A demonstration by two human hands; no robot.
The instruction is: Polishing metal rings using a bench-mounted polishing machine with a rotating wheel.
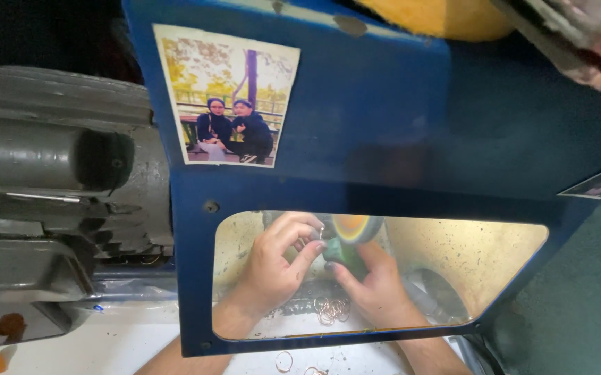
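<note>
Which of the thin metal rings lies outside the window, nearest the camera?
The single ring on the white surface between the forearms; the others lie piled behind the window.

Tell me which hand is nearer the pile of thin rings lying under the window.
Right. The right hand sits just beside the rings, to their right. The left hand is farther off, up and to their left, near the spinning wheel.

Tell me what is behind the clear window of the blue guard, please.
Behind the window of the blue guard, the left hand and right hand press a small ring to a spinning wheel. Thin rings lie below. The wheel's shaft is covered.
</note>
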